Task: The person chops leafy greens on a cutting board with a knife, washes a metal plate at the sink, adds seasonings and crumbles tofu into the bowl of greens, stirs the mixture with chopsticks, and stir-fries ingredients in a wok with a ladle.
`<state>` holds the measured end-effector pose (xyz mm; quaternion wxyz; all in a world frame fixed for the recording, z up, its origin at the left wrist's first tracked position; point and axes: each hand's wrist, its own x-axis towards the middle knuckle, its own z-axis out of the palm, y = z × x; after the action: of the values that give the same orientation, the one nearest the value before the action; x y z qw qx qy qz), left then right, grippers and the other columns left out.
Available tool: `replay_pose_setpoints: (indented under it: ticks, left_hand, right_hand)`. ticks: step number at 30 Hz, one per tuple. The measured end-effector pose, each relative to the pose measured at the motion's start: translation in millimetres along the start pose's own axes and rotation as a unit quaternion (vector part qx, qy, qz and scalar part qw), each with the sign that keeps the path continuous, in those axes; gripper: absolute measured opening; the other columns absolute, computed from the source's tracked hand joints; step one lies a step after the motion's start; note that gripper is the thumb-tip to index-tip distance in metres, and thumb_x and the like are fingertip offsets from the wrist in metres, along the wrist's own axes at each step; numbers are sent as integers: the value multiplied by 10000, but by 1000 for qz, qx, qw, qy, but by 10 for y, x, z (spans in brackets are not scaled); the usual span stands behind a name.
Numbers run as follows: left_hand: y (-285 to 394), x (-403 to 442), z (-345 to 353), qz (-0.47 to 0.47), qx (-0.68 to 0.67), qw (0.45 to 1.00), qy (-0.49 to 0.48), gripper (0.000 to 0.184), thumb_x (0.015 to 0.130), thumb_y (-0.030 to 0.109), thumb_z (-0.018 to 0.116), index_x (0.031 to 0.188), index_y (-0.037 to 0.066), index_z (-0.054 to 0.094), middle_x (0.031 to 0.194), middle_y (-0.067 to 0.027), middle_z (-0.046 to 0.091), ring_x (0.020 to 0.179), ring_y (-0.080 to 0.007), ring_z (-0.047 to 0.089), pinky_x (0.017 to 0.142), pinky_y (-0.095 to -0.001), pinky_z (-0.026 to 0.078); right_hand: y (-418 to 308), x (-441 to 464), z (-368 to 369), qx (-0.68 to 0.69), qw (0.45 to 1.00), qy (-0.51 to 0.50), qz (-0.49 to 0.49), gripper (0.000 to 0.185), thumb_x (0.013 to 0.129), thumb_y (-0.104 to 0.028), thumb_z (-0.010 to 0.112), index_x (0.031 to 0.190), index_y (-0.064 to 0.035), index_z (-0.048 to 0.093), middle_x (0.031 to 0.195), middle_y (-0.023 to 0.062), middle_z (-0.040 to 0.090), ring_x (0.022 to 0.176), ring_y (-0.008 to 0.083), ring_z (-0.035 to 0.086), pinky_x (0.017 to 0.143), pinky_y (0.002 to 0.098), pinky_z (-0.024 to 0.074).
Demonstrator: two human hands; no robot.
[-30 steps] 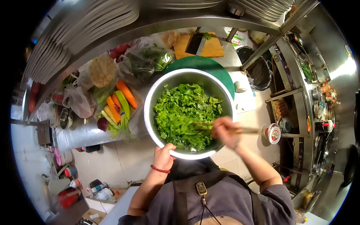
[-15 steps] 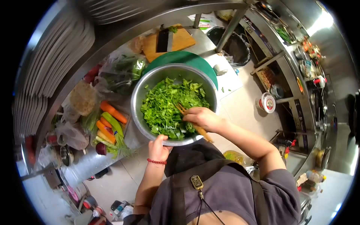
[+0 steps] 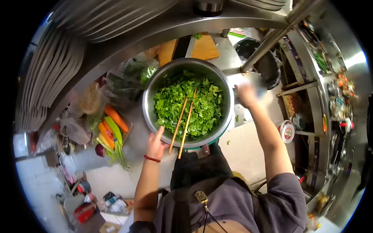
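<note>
1. The left hand (image 3: 154, 146) has its fingers loosely extended rather than clenched, touching the outside of the metal bowl (image 3: 176, 70) at its near left side; a red beaded bracelet (image 3: 152, 159) circles the wrist just below them.
2. The bowl opens up and to the right of those fingers, filled with chopped leafy greens (image 3: 206, 105).
3. Two wooden chopsticks (image 3: 188, 119) lie on the greens, just right of the left fingers, their near ends jutting past the rim.
4. The right hand (image 3: 244, 95) is beyond the bowl's right side, its fingers at a blurred pale thing (image 3: 256, 84); I cannot tell whether they grasp it.
5. Left of the left fingers, a carrot (image 3: 116, 117) and a green pepper (image 3: 113, 129) lie on the tabletop (image 3: 136, 136).
6. Farther beyond the left fingers, a knife (image 3: 182, 47) rests on a wooden cutting board (image 3: 208, 48).
</note>
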<state>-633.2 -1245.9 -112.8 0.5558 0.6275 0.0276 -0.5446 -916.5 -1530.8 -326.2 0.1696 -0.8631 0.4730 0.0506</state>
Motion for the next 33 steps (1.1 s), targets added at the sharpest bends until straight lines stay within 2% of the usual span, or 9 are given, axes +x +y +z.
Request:
replay_pose_setpoints:
  ticks: [3,5,9,13,18,29,30,31,33]
  left_hand:
    - [57,-196,89,205,167,944,199,402,882,150,574,1229,8,429,1171,-113,508,1042,-231,537,827,-379,488]
    - [200,-459,441,526,335,750,223,536,892,138,555,1349,25,299,1306,-129,397,1162,-228,443,897,-354,437]
    - [-92,-379,1666,355,142,913,-144,478,949,192,444,1350,-10,280,1327,-161,361,1177,-254,429,950,-370,408]
    - [-332,-159,1993,227,-24,959,-167,409,998,293,309,1218,-25,441,1141,-114,523,1027,-161,526,866,-271,443]
    - [-233,-265,1538,-38,-80,971,-221,465,957,457,348,1132,54,498,1046,-75,574,946,-177,586,814,-337,489]
    - [251,224,1391,194,-111,975,-21,275,866,205,486,716,10,609,722,-58,610,672,-157,598,635,-302,493]
    - [307,279,1332,261,8,965,11,331,847,219,474,624,3,590,599,-57,582,584,-148,576,544,-312,464]
    - [472,148,1329,402,414,814,72,295,850,275,490,731,31,605,744,-109,627,675,-221,610,624,-347,501]
    - [575,216,1379,417,467,776,81,278,837,295,520,769,43,613,773,-151,626,660,-321,609,568,-381,487]
  right_hand:
    - [455,122,184,221,974,31,38,616,753,-253,659,1287,-57,423,1146,190,514,1046,346,508,891,446,435]
    - [401,-255,-368,546,825,144,-3,623,793,-258,634,1317,-29,387,1223,195,493,1101,276,509,932,405,417]
    - [-547,-928,-1461,676,727,57,-102,588,787,-263,644,1273,-28,412,1194,181,481,1090,292,481,951,395,379]
    - [-1294,-1157,-1720,521,759,294,-259,475,723,-245,679,1084,0,489,1055,176,502,989,346,468,861,426,387]
    - [-1344,-1100,-1784,420,724,270,-475,494,670,-334,750,1006,-36,545,939,143,515,837,313,516,710,393,438]
    - [-2406,-789,-1910,576,741,320,-132,167,713,-142,628,834,-49,561,759,112,569,663,228,562,620,306,461]
    - [-2483,-753,-1970,604,726,305,-122,133,754,-136,604,845,-46,565,758,91,575,684,167,562,633,283,460]
    - [-2559,-661,-1918,604,713,343,-100,130,766,-125,601,857,-37,571,762,64,574,704,141,546,647,278,457]
    - [-2577,-547,-1946,589,692,399,-121,159,780,-126,608,900,-25,581,805,75,586,738,155,555,681,286,462]
